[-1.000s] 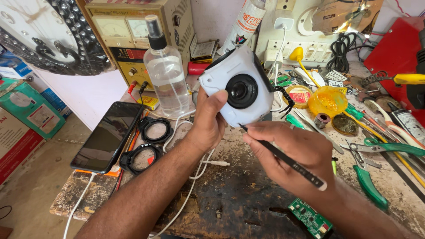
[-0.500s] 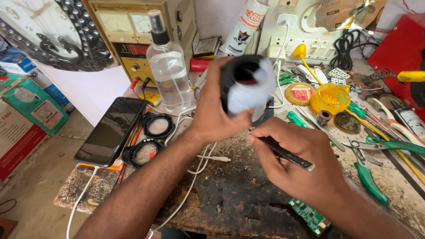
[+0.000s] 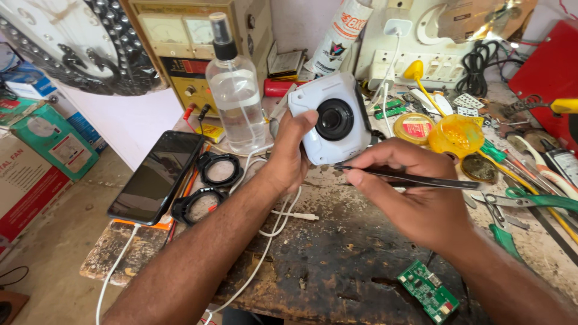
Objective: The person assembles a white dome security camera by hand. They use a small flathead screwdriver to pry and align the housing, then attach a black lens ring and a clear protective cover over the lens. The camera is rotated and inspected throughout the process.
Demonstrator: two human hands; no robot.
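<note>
My left hand (image 3: 290, 155) grips a white rounded camera housing (image 3: 332, 115) with a black round lens facing me, held above the worn wooden bench. My right hand (image 3: 409, 192) pinches black tweezers (image 3: 415, 178); their tip touches the lower edge of the housing. A white cable (image 3: 283, 210) trails under my left wrist.
A clear spray bottle (image 3: 236, 90) and a yellow power supply (image 3: 192, 48) stand behind. A black phone (image 3: 158, 176) and two black lens rings (image 3: 208, 186) lie at left. A green circuit board (image 3: 428, 291), yellow pot (image 3: 456, 136), pliers and screwdrivers (image 3: 530, 198) lie at right.
My left hand turned the housing from sideways back so its lens faces me. My right hand brought the tweezers up until the tip met the housing's lower edge.
</note>
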